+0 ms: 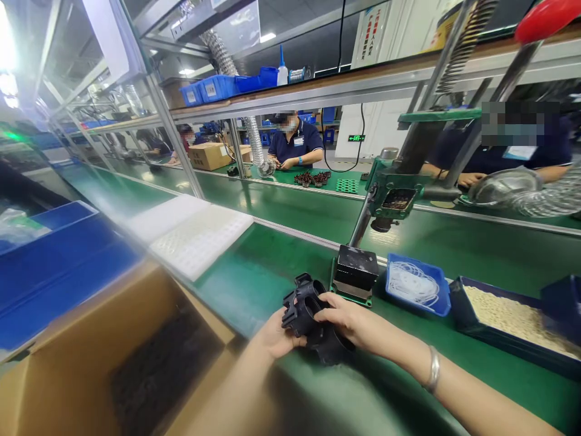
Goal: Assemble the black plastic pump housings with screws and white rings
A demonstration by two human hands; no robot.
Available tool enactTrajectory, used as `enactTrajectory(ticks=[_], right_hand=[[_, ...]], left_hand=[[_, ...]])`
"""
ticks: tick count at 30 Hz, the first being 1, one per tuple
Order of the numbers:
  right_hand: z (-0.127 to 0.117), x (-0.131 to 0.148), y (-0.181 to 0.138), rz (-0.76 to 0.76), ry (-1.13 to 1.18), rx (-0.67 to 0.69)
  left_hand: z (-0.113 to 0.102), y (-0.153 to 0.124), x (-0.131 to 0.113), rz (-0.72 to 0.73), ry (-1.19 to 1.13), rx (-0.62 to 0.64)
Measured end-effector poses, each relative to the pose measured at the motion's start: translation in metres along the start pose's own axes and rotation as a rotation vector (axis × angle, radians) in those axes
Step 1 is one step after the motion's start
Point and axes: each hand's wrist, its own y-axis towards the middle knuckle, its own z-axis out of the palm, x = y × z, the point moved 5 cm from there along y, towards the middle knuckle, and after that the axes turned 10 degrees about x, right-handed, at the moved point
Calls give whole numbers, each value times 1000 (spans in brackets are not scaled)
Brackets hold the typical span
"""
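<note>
Black plastic housings [299,316] with round openings are between my hands, above the green bench top [240,260]. My left hand [278,338] is closed around them from the left and below. My right hand [347,318] grips from the right, its thumb and fingers at the rim of a round opening. Below the right hand another black plastic piece [333,348] shows, partly covered; I cannot tell whether it is held or lies on the bench. Just beyond stands the hand press [393,194], its black block [357,266] close to the parts.
A blue tray of clear rings [413,284] and a dark bin of cream-coloured small parts [508,309] stand right. At left are an open cardboard box [82,339], a blue bin [59,266] and a white foam sheet [195,233]. Co-workers [297,142] sit across the line.
</note>
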Motion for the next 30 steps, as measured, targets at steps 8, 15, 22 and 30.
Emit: enactTrajectory(ticks=[8,15,22,30], right_hand=[[-7,8,25,115,-296,137],[28,11,57,161,-555,307],[6,1,36,158,-311,211],[23,8,-4,244,-353,139]], left_hand=[[-43,-45,-65,229,211,-235],[-60,-71,-70,273,281,-350],[-44,-76,-57,204,404,-339],[-38,-60,-48,176,427,-314]])
